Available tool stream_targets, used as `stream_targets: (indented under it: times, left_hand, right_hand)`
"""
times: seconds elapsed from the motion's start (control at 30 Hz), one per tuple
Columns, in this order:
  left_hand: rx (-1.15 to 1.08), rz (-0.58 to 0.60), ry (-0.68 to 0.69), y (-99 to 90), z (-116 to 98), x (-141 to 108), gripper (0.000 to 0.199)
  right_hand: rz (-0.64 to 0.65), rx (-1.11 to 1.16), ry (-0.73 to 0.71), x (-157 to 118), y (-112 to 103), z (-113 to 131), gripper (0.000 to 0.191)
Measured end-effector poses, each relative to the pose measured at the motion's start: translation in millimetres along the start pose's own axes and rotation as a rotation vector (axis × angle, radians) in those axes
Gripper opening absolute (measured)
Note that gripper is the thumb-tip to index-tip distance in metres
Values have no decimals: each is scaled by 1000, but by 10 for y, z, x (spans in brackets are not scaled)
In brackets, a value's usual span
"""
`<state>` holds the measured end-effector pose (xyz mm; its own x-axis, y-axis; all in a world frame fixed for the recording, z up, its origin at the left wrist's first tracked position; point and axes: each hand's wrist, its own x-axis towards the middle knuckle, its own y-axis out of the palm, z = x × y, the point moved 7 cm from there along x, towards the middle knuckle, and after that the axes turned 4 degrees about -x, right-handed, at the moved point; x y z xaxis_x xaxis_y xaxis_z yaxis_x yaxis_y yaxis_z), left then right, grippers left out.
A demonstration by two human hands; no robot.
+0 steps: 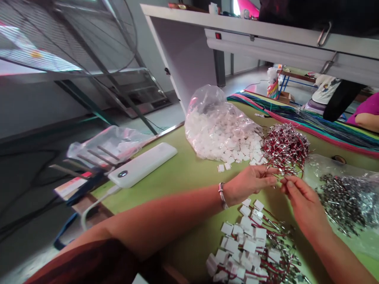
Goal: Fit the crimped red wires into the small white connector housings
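Observation:
My left hand [255,180], with a band at the wrist, has its fingers pinched beside a pile of short red wires with silvery metal ends [286,148]. Close to its fingertips is my right hand [302,197], also pinching. Something thin and small lies between the two hands, too small to make out. Behind the left hand, white connectors spill from a clear plastic bag [216,122]. Below both hands lies a heap of white connectors with red wires attached [247,248]. Small dark metal parts [340,201] rest on clear plastic at the right.
A white device with a cable [143,165] lies on the green table [130,203] at the left, near a plastic bag [109,142] and metal prongs. Long bundled wires [310,120] run along the back right. Behind stand a white-edged table [189,12] and people partly in view.

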<state>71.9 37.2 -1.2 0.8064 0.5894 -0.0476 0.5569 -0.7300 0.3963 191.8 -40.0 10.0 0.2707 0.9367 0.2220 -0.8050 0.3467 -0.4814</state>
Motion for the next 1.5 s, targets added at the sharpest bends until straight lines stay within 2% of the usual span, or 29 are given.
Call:
stream_targets:
  times: [0.1, 0.2, 0.27, 0.33, 0.4, 0.47, 0.53, 0.6, 0.73, 0.8, 0.87, 0.97, 1.07, 1.17, 1.27, 1.4, 1.5]
  left_hand:
    - [0, 22, -23, 47, 104, 2, 35]
    - [13, 8, -22, 37, 79, -12, 35]
    - [62, -39, 8, -23, 1, -13, 32]
    - [131, -95, 19, -111, -61, 4, 30]
    - [214, -143, -8, -205, -71, 35, 29]
    - [290, -180, -49, -289, -44, 67, 29]
    - [354, -187, -64, -333, -14, 92, 33]
    - [402, -160, -34, -334, -5, 111, 38]
    - [473, -106, 36, -308, 1, 115, 36]
    - [509, -85, 43, -289, 14, 103, 34]
    - [556, -58, 51, -244, 20, 82, 31]
    - [683, 4, 121, -118, -7, 35, 27]
    - [815, 64, 220, 14, -35, -17, 26]
    - [893, 74, 236, 47, -8, -33, 26]
    - [900, 50, 210, 6, 24, -18, 26]
    - [891, 51, 230, -11, 11, -9, 25]
    - [900, 61, 249, 5, -8, -17, 25]
  right_hand:
    - [125, 91, 73, -52, 227, 5, 25]
    - [161, -32, -25, -13, 234, 133, 25]
    - [130, -243, -149, 63, 72, 208, 23]
    - [101, -576, -222, 153, -169, 181, 22]
    - [113, -967, -174, 244, -433, 4, 22]
    - [243, -1280, -68, 294, -625, -282, 21]
    - [278, -1336, -45, 315, -744, -480, 15]
    - [295, -1358, -44, 326, -775, -627, 13]
    - [303, -1340, -58, 357, -727, -692, 18]
    - [207, -1266, 30, 368, -752, -611, 16]
    - [109, -1062, 108, 327, -721, -476, 12]
    - [117, -621, 21, 191, -420, -196, 17]
    - [154, -415, -92, 51, -103, 18, 19]
    - [128, -338, -151, -12, 23, 104, 19]
    - [121, -335, -195, -23, 28, 134, 18]
    - [68, -321, -163, -7, -38, 120, 19]
    - [100, -281, -138, -5, 2, 90, 19]
